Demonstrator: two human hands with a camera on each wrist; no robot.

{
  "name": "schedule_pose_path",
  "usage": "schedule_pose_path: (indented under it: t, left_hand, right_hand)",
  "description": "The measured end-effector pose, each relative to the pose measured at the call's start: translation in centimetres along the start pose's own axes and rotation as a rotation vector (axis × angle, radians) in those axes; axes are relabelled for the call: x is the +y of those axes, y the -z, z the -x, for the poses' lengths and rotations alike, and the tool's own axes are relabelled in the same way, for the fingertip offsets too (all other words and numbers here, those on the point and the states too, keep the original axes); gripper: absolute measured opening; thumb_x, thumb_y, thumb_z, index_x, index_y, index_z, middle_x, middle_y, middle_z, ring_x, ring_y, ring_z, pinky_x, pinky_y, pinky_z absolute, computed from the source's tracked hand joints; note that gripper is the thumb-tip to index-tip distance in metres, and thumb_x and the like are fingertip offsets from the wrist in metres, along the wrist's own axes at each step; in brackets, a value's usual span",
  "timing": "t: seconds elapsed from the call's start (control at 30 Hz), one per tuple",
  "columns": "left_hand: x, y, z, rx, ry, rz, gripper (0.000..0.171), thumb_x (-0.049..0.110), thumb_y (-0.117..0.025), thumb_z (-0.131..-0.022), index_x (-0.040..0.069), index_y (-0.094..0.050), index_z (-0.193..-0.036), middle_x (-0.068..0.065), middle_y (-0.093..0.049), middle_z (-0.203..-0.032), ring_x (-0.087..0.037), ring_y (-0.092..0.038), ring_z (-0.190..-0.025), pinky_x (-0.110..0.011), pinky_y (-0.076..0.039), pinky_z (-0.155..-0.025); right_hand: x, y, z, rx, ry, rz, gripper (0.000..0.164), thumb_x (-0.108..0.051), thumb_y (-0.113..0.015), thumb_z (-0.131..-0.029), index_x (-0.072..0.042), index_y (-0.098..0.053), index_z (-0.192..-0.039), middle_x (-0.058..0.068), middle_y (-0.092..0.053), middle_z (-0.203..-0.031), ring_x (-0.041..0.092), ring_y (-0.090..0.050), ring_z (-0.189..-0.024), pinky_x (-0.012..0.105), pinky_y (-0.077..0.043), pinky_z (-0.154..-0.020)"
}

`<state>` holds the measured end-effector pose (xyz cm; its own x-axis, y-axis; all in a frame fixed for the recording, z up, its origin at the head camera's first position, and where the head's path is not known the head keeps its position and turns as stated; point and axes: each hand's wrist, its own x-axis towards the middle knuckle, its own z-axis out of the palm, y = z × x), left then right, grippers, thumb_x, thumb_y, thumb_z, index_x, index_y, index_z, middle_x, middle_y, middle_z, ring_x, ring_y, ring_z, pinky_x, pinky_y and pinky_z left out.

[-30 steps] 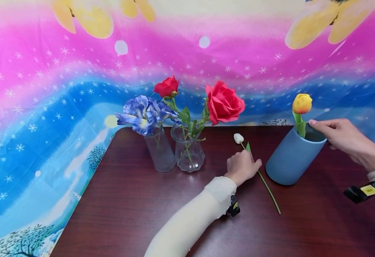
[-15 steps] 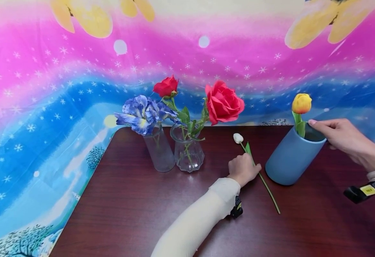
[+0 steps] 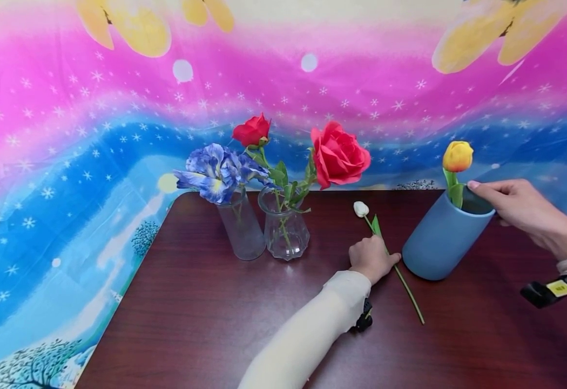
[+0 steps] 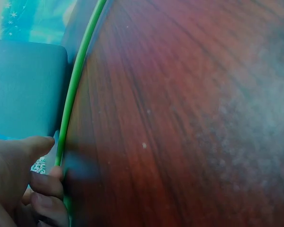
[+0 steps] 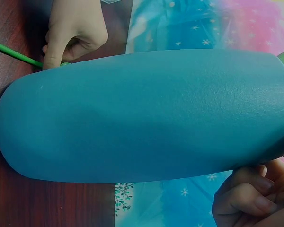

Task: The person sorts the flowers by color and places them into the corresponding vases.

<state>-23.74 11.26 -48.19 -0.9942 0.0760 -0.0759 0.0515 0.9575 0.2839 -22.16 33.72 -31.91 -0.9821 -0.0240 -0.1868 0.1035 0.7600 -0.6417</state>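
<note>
A white tulip [image 3: 360, 209] with a long green stem [image 4: 75, 78] lies slantwise on the table. My left hand [image 3: 372, 259] is over the stem's middle, curled fingertips right at it and the thumb stretched across toward the blue vase [image 3: 441, 240]. That vase stands beside the tulip, and a yellow tulip [image 3: 457, 156] leans out of its mouth. With thumb and curled fingers, my right hand [image 3: 512, 201] pinches the vase's rim on the right side. In the right wrist view the vase [image 5: 146, 118] fills the middle, and the left hand [image 5: 78, 28] shows behind it.
Left of the hands, a clear glass vase [image 3: 288, 246] holds red roses [image 3: 340, 155]. Next to it a frosted glass vase [image 3: 245, 237] bears a blue iris [image 3: 213, 170]. A patterned cloth [image 3: 264, 65] hangs behind the dark wooden table [image 3: 191, 319].
My left hand has slid a little down and to the right along the white tulip's stem. The tulip, the vase and my right hand stay as they were.
</note>
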Motion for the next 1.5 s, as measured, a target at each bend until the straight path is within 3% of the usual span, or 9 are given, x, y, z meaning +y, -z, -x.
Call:
schedule_pose_path:
  t: [0.33, 0.47, 0.57, 0.73, 0.93, 1.23, 1.5]
  left_hand:
    - [0.0, 0.3, -0.1, -0.032, 0.028, 0.015, 0.048, 0.060, -0.073, -0.084, 0.022, -0.057, -0.060, 0.004, -0.060, -0.058, -0.014, -0.059, -0.055, -0.031, -0.044, -0.051]
    - [-0.2, 0.8, 0.0, -0.075, 0.035, 0.063, 0.043, 0.052, -0.072, -0.089, 0.021, -0.057, -0.062, 0.003, -0.058, -0.059, -0.016, -0.058, -0.056, -0.032, -0.045, -0.054]
    - [-0.3, 1.1, 0.1, -0.103, 0.038, 0.089, 0.041, 0.048, -0.070, -0.090, 0.020, -0.058, -0.064, 0.002, -0.059, -0.062, -0.017, -0.060, -0.060, -0.033, -0.047, -0.058]
    - [-0.3, 1.4, 0.1, -0.130, 0.037, 0.103, 0.037, 0.040, -0.069, -0.092, 0.019, -0.057, -0.065, 0.001, -0.063, -0.068, -0.018, -0.062, -0.065, -0.034, -0.049, -0.062]
    - [-0.3, 1.1, -0.4, -0.156, 0.056, 0.124, 0.034, 0.039, -0.070, -0.090, 0.019, -0.058, -0.066, 0.001, -0.064, -0.070, -0.018, -0.062, -0.066, -0.034, -0.049, -0.063]
    - [-0.3, 0.9, -0.6, -0.154, 0.114, 0.234, 0.032, 0.044, -0.077, -0.085, 0.018, -0.060, -0.079, 0.002, -0.060, -0.070, -0.016, -0.057, -0.062, -0.032, -0.049, -0.061]
    - [-1.0, 1.7, 0.0, -0.206, 0.100, 0.308, 0.041, 0.041, -0.073, -0.088, 0.015, -0.052, -0.064, -0.001, -0.054, -0.061, -0.018, -0.053, -0.054, -0.033, -0.042, -0.052]
  right_hand:
    - [0.0, 0.0, 0.1, -0.008, 0.001, -0.002, 0.081, -0.059, -0.033, -0.104, 0.006, -0.033, -0.151, 0.035, -0.027, -0.156, -0.007, -0.038, -0.096, 0.029, -0.050, -0.068]
    - [-0.2, 0.1, 0.1, -0.023, -0.006, 0.002, 0.080, -0.058, -0.030, -0.104, 0.007, -0.030, -0.152, 0.038, -0.024, -0.157, 0.023, -0.046, -0.114, 0.029, -0.050, -0.069]
    - [-0.2, 0.1, 0.1, -0.026, -0.009, 0.004, 0.080, -0.058, -0.030, -0.105, 0.006, -0.030, -0.152, 0.038, -0.023, -0.158, 0.030, -0.044, -0.117, 0.029, -0.050, -0.069]
    - [-0.1, 0.1, 0.1, -0.014, -0.007, 0.002, 0.081, -0.060, -0.031, -0.104, 0.005, -0.031, -0.152, 0.036, -0.025, -0.157, 0.002, -0.041, -0.100, 0.028, -0.050, -0.069]
    - [0.1, 0.1, 0.0, -0.013, 0.002, -0.003, 0.081, -0.060, -0.032, -0.104, 0.007, -0.032, -0.151, 0.036, -0.026, -0.157, 0.000, -0.040, -0.100, 0.028, -0.050, -0.069]
    - [0.2, 0.1, 0.0, -0.008, 0.012, 0.001, 0.080, -0.059, -0.033, -0.104, 0.007, -0.034, -0.150, 0.035, -0.028, -0.155, -0.005, -0.039, -0.097, 0.030, -0.051, -0.070]
    - [0.1, 0.2, 0.0, -0.014, 0.011, 0.007, 0.079, -0.059, -0.033, -0.104, 0.006, -0.034, -0.150, 0.034, -0.029, -0.155, -0.001, -0.041, -0.098, 0.031, -0.051, -0.070]
